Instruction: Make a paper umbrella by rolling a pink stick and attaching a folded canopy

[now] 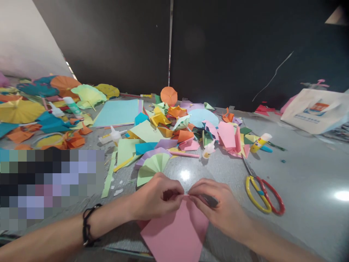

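Two bare hands are held close together, curled nearly closed: the upper edge of a folded sheet of pink paper (177, 234) is pinched between thumb and finger by the left hand (158, 196), and gripped just beside by the right hand (218, 203). From that edge the paper is spread toward six o'clock. A black cord bracelet (85, 226) is worn on the left wrist. At ten o'clock a pleated pale-green paper fan (153, 168) is seen; at three, yellow-and-red-handled metal scissors (266, 196) are laid. Farther out, at twelve, a multicoloured heap of folded paper (184, 137) is piled on the grey tabletop (308, 174); at two, a yellow glue stick (259, 143) is placed.
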Tool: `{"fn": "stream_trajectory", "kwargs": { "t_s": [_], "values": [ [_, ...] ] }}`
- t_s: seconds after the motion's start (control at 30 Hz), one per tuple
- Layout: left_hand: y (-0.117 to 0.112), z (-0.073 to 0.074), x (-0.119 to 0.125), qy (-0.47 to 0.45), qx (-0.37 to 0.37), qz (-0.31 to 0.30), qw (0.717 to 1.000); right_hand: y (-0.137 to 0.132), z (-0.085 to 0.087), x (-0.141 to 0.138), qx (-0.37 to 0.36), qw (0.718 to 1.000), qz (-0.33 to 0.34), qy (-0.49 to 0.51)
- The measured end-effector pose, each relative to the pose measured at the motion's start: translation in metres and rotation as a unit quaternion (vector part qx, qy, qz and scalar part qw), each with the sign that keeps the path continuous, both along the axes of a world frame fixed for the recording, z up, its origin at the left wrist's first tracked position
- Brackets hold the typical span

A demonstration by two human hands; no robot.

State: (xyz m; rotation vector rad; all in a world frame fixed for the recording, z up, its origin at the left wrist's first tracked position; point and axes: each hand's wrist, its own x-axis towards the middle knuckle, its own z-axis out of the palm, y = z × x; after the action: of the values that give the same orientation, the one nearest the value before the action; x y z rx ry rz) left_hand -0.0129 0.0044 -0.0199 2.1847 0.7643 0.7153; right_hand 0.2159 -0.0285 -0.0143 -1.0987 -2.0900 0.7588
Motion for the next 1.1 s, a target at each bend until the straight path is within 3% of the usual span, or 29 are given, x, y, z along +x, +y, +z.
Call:
{"fn": "stream_trajectory", "kwargs": {
  "t_s": [0.17,0.37,0.73,1.1],
  "values": [
    [-0.0005,-0.0013,0.0001,0.0,0.003,0.003,1.0,-0.0001,-0.0045,0.0024,0.031,0.999,0.04,-0.005],
    [0.0011,-0.0014,0.0006,0.016,-0.039,-0.009,0.999,0.0001,-0.0026,0.0019,0.038,0.999,0.017,0.001],
    [-0.0011,-0.0031,-0.001,-0.008,0.026,-0.009,1.0,0.0011,0.0,0.0011,0.028,0.999,0.026,-0.006],
    [0.0001,-0.0047,0.0002,0.002,-0.011,-0.012,1.0,-0.0013,-0.0026,0.0025,0.036,0.999,0.026,-0.024]
  ]
}}
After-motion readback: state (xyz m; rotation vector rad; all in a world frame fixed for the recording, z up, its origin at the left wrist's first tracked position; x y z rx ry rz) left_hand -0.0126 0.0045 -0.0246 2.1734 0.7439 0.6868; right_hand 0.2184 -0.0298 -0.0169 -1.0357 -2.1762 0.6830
